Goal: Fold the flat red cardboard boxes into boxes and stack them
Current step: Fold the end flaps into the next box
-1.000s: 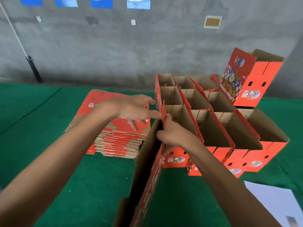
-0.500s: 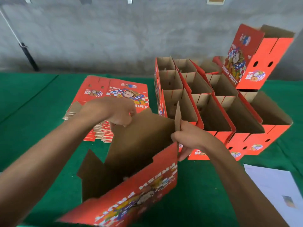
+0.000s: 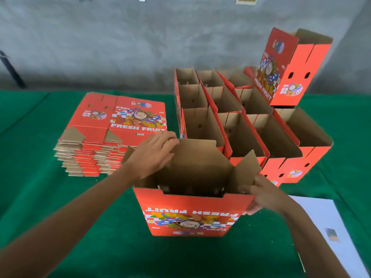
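Observation:
A red "FRESH FRUIT" cardboard box (image 3: 190, 215) stands opened up in front of me on the green table (image 3: 60, 207), its print upside down and its brown flaps pointing up. My left hand (image 3: 152, 153) lies with fingers spread on the far brown flap at the box's left corner. My right hand (image 3: 263, 195) grips the box's right top corner, thumb inside. A pile of flat red boxes (image 3: 112, 133) lies to the left. Several folded boxes (image 3: 241, 125) stand in rows behind, with one more folded box (image 3: 289, 67) stacked on top at the back right.
A white sheet of paper (image 3: 329, 227) lies on the table at the right, close to my right forearm. A grey concrete wall (image 3: 140, 43) runs behind the table. Green cloth shows between the flat pile and the opened box.
The flat box, held edge-on a second ago, has swung open and now stands as a squared tube. My left hand moved from the flat pile to the box's far flap.

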`<state>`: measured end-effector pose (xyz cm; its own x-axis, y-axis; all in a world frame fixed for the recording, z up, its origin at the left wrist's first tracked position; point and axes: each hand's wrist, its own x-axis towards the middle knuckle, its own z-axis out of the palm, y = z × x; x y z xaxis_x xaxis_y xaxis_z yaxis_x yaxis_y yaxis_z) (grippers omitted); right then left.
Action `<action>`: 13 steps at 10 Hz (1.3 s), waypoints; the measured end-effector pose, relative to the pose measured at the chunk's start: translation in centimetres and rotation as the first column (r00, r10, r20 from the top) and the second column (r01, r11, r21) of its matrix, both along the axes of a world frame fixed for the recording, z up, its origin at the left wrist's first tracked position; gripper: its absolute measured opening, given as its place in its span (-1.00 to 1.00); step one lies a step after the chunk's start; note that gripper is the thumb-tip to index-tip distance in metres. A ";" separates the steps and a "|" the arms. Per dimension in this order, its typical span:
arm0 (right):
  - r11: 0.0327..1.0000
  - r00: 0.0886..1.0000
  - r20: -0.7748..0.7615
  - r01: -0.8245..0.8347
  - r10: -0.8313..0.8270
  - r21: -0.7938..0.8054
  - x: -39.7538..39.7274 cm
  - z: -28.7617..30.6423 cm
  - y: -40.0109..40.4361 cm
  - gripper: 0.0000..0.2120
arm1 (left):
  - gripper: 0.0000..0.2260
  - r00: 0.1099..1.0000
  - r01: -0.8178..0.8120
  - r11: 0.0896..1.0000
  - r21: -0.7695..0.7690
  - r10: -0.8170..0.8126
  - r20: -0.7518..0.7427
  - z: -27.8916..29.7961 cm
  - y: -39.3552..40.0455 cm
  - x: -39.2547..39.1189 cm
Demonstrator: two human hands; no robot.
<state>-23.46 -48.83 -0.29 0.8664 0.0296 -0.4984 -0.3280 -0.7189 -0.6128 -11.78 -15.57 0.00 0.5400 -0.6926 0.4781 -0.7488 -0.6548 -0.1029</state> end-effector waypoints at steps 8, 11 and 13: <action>0.919 0.870 0.334 -0.276 0.364 -0.281 2.1 -0.2 -3.3 -0.59 | -0.20 0.823 0.427 0.890 0.160 -0.309 -0.477 -3.5 7.2 -4.3; 0.974 0.995 -0.043 0.096 -0.089 0.204 -0.8 -0.9 -2.5 -0.69 | -0.25 0.864 0.017 0.927 0.375 0.175 -0.472 -0.1 7.1 -4.4; 0.970 0.986 0.073 0.136 -0.153 0.200 -2.1 -2.3 -1.0 -0.66 | -0.37 0.912 -0.224 0.853 0.472 0.353 -0.206 -1.3 4.9 -5.6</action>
<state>-25.52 -49.82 -2.60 0.9085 -0.0102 -0.4178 -0.3586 -0.5324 -0.7668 -17.40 -10.66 -1.33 0.8116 -0.5836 -0.0282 -0.5719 -0.7836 -0.2425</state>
